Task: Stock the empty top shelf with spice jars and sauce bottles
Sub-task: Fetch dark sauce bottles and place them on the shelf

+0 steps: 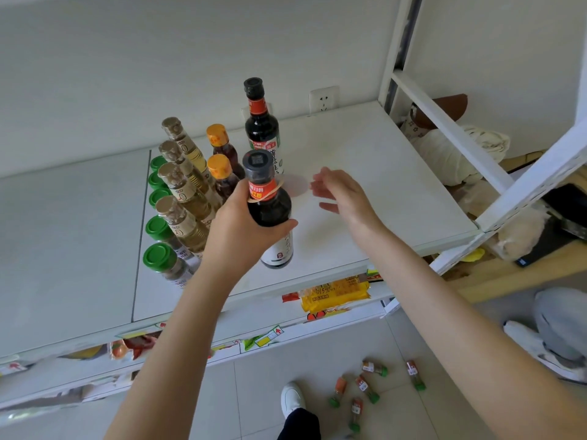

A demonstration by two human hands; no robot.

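Dark-glass sauce bottle (270, 211), black cap and red neck label, clasped round the shoulder by the left hand (238, 230), thumb on the near side and fingers wrapped round the far side. Stands roughly upright near the front edge of the white top shelf (365, 147), base at or just above the board (cannot tell whether touching), just right of the stocked cluster. Right hand (341, 195) empty, fingers straight and spread, hovering over bare shelf just right of the bottle and apart from it. Behind the held bottle, a second dark bottle (261, 122) of the same kind, upright toward the back wall. Left of that, two orange-capped bottles (222, 173) of reddish-brown liquid, one behind the other. Further left, a row of four tan-capped bottles (182, 182) of pale yellow liquid running front to back, and at the far left a row of green-lidded spice jars (158, 230), likewise front to back, five lids showing. On the wall behind the shelf, a white socket (324, 100). Under the top shelf's front edge, a yellow packet (333, 293) on the next level down. On the tiled floor, several loose spice jars (365, 385) with green lids, lying on their sides, scattered near a white shoe (292, 396). At the far right, another person's pale trouser leg (559, 322).
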